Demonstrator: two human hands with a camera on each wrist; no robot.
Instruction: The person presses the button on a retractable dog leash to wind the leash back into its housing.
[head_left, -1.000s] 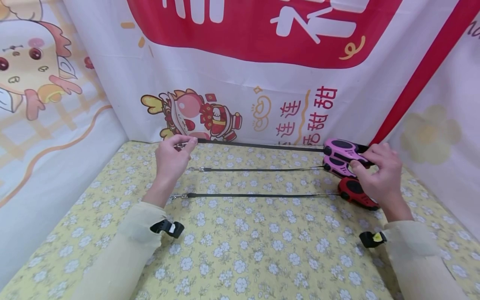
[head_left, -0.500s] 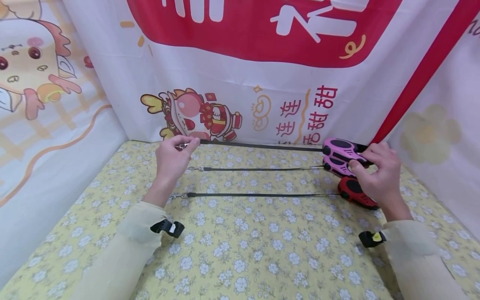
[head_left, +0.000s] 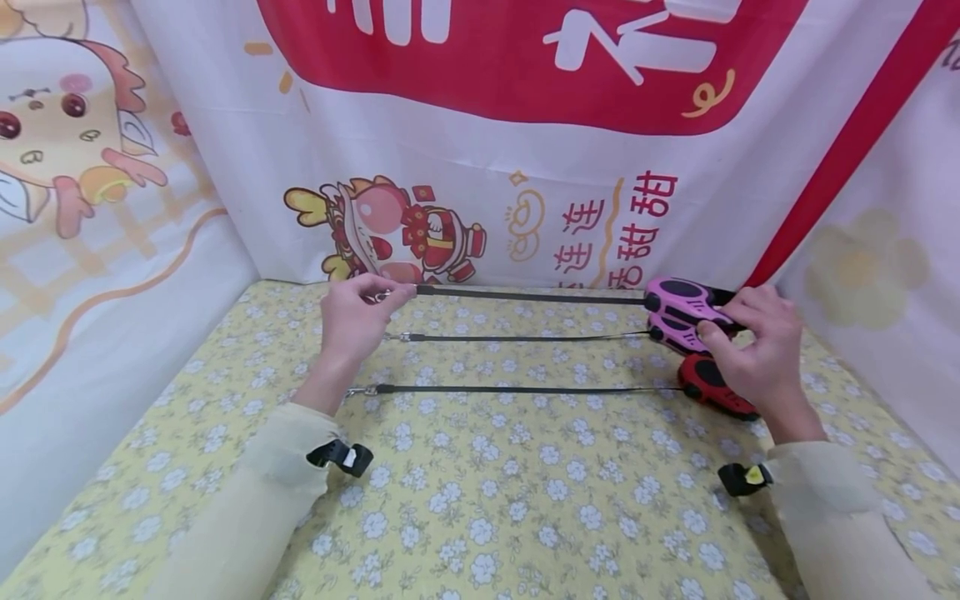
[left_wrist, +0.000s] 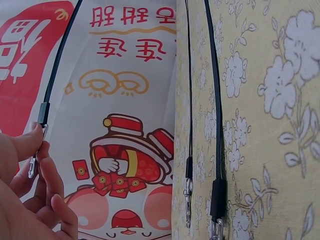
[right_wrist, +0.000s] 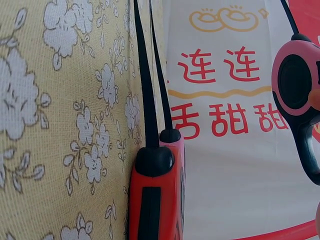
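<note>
At the right of the head view my right hand grips the pink leash case; my left hand pinches its metal clip at centre left. I think the stretched strap may snap back if the pinch slips.

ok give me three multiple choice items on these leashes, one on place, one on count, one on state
1. Where is the red leash case?
A. nearest the person
B. against the banner
C. in the left hand

2. How many retractable leashes show?
A. two
B. three
C. four

3. The top leash strap is
A. fully reeled in
B. coiled up
C. pulled out between both hands

A: it lies in front of both pink cases.
B: three straps run across the floral cloth.
C: the left hand pinches its clip, the right hand grips the upper pink case.
</note>
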